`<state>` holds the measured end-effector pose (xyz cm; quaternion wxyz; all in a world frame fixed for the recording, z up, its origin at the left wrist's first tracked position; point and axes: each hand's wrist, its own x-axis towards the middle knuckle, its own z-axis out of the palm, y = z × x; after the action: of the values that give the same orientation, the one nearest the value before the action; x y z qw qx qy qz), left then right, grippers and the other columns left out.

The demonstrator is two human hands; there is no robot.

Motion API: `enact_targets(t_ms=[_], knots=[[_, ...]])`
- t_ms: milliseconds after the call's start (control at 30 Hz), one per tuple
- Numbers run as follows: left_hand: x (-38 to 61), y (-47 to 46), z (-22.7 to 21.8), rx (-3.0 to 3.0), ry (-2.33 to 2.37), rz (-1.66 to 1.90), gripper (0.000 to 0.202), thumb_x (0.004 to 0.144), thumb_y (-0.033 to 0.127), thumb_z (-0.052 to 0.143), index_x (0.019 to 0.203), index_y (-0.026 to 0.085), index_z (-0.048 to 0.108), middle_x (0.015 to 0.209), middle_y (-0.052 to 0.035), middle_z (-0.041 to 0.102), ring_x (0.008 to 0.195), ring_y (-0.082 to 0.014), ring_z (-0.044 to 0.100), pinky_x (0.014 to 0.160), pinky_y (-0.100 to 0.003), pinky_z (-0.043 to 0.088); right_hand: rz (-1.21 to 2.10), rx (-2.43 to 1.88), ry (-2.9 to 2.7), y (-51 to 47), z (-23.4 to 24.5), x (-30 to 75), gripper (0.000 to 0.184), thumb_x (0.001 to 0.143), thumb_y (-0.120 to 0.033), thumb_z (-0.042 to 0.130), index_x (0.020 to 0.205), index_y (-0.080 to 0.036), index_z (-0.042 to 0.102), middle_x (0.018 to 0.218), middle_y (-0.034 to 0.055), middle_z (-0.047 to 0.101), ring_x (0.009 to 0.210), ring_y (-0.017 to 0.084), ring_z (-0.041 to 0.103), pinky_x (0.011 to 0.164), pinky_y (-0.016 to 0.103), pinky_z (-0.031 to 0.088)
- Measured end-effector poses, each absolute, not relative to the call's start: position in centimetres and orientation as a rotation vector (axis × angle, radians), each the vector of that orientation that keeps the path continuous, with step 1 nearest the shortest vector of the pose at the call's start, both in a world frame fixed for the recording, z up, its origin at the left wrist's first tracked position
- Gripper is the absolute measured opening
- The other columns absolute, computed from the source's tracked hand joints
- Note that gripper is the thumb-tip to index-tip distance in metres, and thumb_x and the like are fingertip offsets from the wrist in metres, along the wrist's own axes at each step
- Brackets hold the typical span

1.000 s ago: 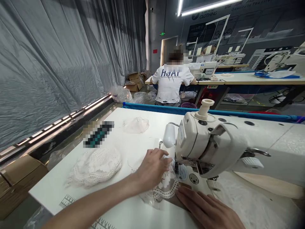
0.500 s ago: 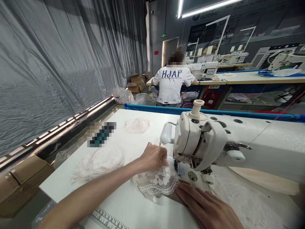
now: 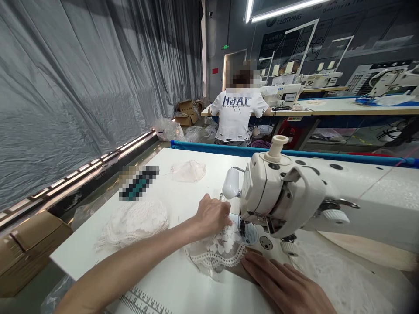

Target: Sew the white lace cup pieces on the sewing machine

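Note:
A white lace piece (image 3: 216, 250) with a scalloped, holed edge lies on the table, its right side by the needle of the sewing machine (image 3: 262, 192). My left hand (image 3: 214, 214) is closed on the lace's far edge, thumb and fingers pinched together, just left of the machine head. Flat on the table, with fingers stretched out, my right hand (image 3: 284, 279) touches the lace's right corner with its fingertips. Loose threads hang from the lace's near edge. Part of the lace is hidden under my left hand and forearm.
A stack of white lace pieces (image 3: 140, 222) lies on the left, with a pale fabric piece (image 3: 189, 171) farther back. More white lace (image 3: 347, 270) is right of my right hand. A printed ruler scale (image 3: 144, 301) runs along the near edge. Ahead sits a person (image 3: 237, 115) in a white shirt.
The view has shifted slightly, so the machine appears a little farther right. Both hands keep nearly the same place on the lace.

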<state>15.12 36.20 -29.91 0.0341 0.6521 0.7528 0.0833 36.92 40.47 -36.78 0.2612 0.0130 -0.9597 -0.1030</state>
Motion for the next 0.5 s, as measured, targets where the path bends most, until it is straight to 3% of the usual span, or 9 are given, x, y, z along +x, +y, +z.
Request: enact_targets(t_ms=[133,300,400,500], knots=[[14.8,36.6,-31.3,2.057,2.471,0.286,0.012,0.086,0.016,0.05,0.077,0.015,0.058,0.054,0.0001,0.054,0.054,-0.0143,0.047,0.067,-0.032,0.035,-0.198,0.02,-2.506,40.1,-36.3,36.6,0.041,0.084,-0.009,0.036,0.117,-0.015,0.06,0.114,0.0097,0.067,0.093,0.018,0.067,0.063,0.024,0.053],[15.4,35.8,-31.5,2.22,2.528,0.417,0.019,0.089,0.007,0.038,0.09,0.014,0.056,0.084,-0.0065,0.059,0.072,-0.0169,0.049,0.073,-0.034,0.036,-0.21,-0.01,-2.545,39.7,-35.7,36.6,0.044,0.081,-0.003,0.036,0.114,-0.016,0.061,0.113,0.0087,0.067,0.09,0.016,0.067,0.064,0.024,0.052],[16.5,34.2,-31.7,2.416,2.358,0.455,0.026,0.085,-0.001,0.036,0.086,0.016,0.056,0.095,-0.0041,0.058,0.082,-0.0154,0.051,0.076,-0.032,0.036,-0.221,-0.041,-2.557,39.5,-35.6,36.6,0.042,0.084,-0.003,0.035,0.113,-0.016,0.062,0.114,0.0093,0.067,0.088,0.017,0.067,0.063,0.025,0.053],[17.5,32.5,-32.6,2.6,2.137,0.424,0.023,0.082,0.001,0.042,0.078,0.018,0.057,0.093,0.0004,0.058,0.084,-0.0141,0.052,0.076,-0.032,0.036,-0.232,-0.052,-2.54,39.3,-35.5,36.4,0.041,0.085,-0.003,0.032,0.108,-0.015,0.063,0.109,0.009,0.069,0.079,0.016,0.069,0.058,0.025,0.053]])
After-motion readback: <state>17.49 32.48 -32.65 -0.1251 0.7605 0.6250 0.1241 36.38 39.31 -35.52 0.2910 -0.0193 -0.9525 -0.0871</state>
